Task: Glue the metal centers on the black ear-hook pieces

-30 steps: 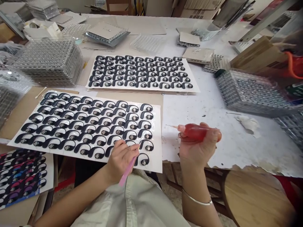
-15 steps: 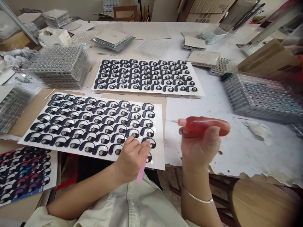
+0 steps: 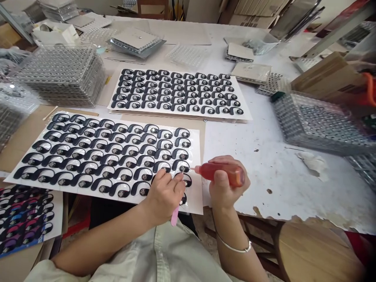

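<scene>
Head camera, and both hands meet near the right end of the near white sheet, which lies slantwise over the front of the table. Rows of black curved pieces with round metallic centres cover it. Left hand: fingers curled close together, pinching a slim pink tool whose handle drops toward six o'clock. Three o'clock of it, the right hand wraps a red bottle, thumb pressed along the side, a bracelet round the wrist. And the bottle's pink nozzle aims at nine o'clock, its fine tip right at one black piece by the sheet's right margin; whether it actually touches, it's too small to say for certain. Up at one o'clock from the left hand, a second white sheet carries more black pieces. Over at ten o'clock, a tall stack of clear trays; down at eight, a sheet of coloured pieces. From the right hand, more stacked trays sit at two o'clock, a crumpled white tissue at three, a round wooden stool at four.
</scene>
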A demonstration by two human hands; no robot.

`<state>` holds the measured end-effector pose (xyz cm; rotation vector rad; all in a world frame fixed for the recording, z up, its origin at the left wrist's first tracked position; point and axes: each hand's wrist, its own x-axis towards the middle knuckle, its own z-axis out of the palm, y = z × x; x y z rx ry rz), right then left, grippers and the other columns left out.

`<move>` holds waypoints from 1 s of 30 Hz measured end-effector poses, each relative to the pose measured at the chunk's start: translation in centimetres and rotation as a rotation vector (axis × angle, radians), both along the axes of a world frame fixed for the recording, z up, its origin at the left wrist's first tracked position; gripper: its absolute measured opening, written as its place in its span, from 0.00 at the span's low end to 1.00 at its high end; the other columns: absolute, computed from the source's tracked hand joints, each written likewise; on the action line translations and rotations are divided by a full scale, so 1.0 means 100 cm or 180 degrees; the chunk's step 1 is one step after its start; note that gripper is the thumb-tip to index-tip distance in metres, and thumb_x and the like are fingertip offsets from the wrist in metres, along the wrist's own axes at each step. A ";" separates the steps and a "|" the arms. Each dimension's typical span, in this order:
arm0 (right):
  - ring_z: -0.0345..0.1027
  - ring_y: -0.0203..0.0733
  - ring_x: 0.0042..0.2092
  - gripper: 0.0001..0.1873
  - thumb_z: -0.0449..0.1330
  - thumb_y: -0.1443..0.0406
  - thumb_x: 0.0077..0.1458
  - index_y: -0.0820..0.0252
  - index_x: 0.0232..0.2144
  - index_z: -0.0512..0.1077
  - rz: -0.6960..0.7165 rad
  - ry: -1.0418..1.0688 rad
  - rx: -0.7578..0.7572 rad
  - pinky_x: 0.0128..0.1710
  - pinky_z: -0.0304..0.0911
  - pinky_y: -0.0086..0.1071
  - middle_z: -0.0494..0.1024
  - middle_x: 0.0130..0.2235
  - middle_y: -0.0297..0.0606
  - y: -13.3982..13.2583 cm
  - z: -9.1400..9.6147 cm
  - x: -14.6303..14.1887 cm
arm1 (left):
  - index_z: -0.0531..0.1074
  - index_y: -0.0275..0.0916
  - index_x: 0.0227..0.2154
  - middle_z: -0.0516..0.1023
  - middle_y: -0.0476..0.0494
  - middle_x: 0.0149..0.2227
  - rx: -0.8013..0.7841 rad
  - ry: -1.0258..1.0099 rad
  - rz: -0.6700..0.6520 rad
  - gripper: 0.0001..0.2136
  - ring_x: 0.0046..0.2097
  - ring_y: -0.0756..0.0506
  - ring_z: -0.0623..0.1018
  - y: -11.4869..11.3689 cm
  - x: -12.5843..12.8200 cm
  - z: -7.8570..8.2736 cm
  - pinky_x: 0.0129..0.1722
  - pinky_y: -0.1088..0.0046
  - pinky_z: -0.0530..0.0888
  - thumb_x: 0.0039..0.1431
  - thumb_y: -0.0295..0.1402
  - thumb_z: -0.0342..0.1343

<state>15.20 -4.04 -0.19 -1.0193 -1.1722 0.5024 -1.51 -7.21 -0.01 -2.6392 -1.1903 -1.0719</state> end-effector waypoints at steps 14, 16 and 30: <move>0.68 0.41 0.30 0.09 0.62 0.60 0.53 0.58 0.35 0.70 0.0139 -0.1083 0.0389 0.27 0.64 0.37 0.73 0.30 0.37 0.004 -0.003 -0.005 | 0.69 0.33 0.26 0.79 0.35 0.36 0.0260 0.0204 0.0260 0.08 0.25 0.48 0.69 -0.002 0.008 -0.003 0.31 0.64 0.68 0.60 0.19 0.52; 0.68 0.40 0.30 0.09 0.62 0.60 0.53 0.59 0.35 0.70 0.0161 -0.1078 0.0392 0.27 0.64 0.36 0.73 0.30 0.37 0.004 -0.003 -0.005 | 0.69 0.34 0.25 0.79 0.35 0.35 0.0265 0.0184 0.0269 0.09 0.25 0.48 0.68 -0.003 0.008 -0.003 0.30 0.65 0.67 0.60 0.19 0.51; 0.67 0.40 0.31 0.09 0.63 0.64 0.52 0.60 0.37 0.71 0.0220 -0.1118 0.0477 0.28 0.64 0.36 0.73 0.30 0.36 0.003 -0.004 -0.008 | 0.69 0.33 0.23 0.80 0.35 0.34 0.0266 0.0041 0.0296 0.09 0.25 0.48 0.67 -0.002 0.009 -0.006 0.31 0.65 0.67 0.58 0.20 0.54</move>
